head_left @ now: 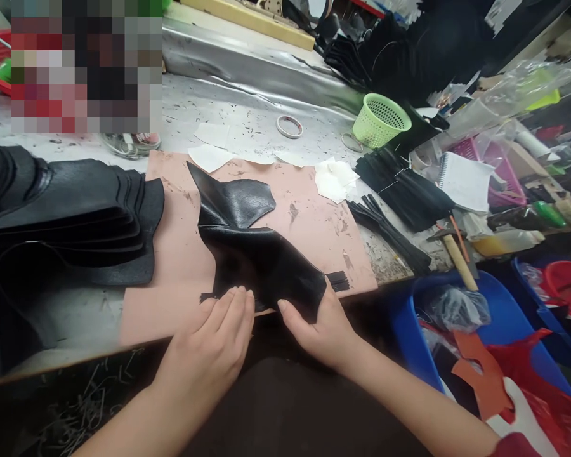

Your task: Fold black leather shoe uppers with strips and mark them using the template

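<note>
A black leather piece (252, 247) lies on a pink work mat (314, 222) at the table's front edge. My left hand (209, 346) rests with its fingers flat and together on the piece's near edge. My right hand (321, 327) grips the piece's lower right corner, thumb on top and fingers underneath. A narrow black strip (337, 280) sticks out from under the piece beside my right hand.
A stack of black leather pieces (66, 216) lies to the left. Bundles of black strips (400, 190), a green basket (379, 119), a tape roll (289, 126), a hammer (457, 254) and a notebook (466, 181) sit to the right. Blue bins (404, 311) stand below.
</note>
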The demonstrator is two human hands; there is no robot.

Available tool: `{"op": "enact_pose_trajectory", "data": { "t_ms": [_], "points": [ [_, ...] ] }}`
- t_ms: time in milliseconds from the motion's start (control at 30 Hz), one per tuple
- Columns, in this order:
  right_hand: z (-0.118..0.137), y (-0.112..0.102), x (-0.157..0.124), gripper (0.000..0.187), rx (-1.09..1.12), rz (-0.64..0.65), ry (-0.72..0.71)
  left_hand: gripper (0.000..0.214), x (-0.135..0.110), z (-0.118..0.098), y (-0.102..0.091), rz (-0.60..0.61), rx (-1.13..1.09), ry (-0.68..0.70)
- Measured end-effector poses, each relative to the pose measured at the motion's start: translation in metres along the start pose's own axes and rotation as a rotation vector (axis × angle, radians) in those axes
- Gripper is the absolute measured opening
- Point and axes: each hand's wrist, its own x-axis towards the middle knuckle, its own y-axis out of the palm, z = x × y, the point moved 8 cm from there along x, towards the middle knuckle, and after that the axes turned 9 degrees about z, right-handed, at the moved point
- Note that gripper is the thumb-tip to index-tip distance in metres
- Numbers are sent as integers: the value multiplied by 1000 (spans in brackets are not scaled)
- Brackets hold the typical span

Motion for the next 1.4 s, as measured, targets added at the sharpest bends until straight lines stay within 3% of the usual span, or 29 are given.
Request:
{"op": "enact_pose_trajectory", "data": {
  "t_ms": [267, 533, 600, 733, 833, 900, 967, 1100, 1133, 1200, 1267, 1400],
  "points": [
    [-1, -3, 3, 32, -9, 18, -19, 33, 0, 3, -2, 8, -22, -65],
    [2, -13, 8, 38, -96, 47, -56, 30, 7, 4, -2, 51, -32, -22],
    [3, -17, 14, 30, 19, 136, -55, 30, 9, 6, 0, 91, -80, -39],
    [7, -6, 27, 25, 423, 525, -12, 28, 6, 13, -1, 93, -130, -126],
    [5, -6, 37, 24, 301, 554, 47, 31, -4, 21, -10, 49, -170, -251],
    [9, -9, 40, 28, 218, 496, 15, 33, -15, 28, -21, -53, -299, -348],
    [15, -10, 38, 28, 297, 448, -18, 23, -26, 36, -21, -86, -599, -438],
    [22, -7, 25, 28, 512, 356, -23, 15, -42, 32, 21, 171, -1447, -736],
    [25, -6, 22, 28, 517, 338, -34, 20, -47, 32, 27, 145, -1588, -843],
    [32, -2, 17, 27, 484, 309, -67, 30, -53, 40, 29, -48, -1745, -1023],
    [40, 0, 14, 28, 438, 280, -124, 32, -55, 46, 26, -226, -1807, -1108],
    [52, 6, 12, 29, 398, 263, -203, 33, -52, 48, 25, -318, -1868, -1204]
  ]
}}
